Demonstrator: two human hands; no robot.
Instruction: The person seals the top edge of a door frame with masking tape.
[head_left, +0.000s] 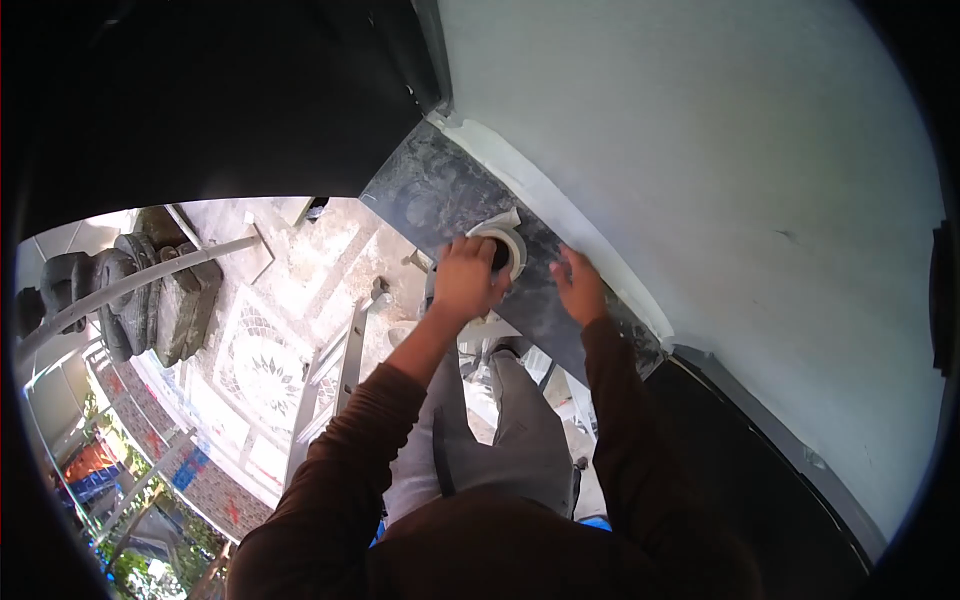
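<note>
A roll of pale masking tape [517, 250] lies on a dark, dusty stone ledge [430, 172], with a loose flap of tape at its far side. My left hand [466, 280] grips the near left side of the roll, fingers bent over the rim and thumb by the front edge. To the right, my right hand [581, 288] hovers over the ledge near the wall, apart from the roll. Its thumb and index finger are spread, and nothing shows between them.
A pale wall [690, 150] with a white strip [560, 200] along its foot bounds the ledge. Below on the left stand a metal ladder [350, 350] and a dark stone statue [165, 295] on a patterned floor. A long pole [150, 275] crosses there.
</note>
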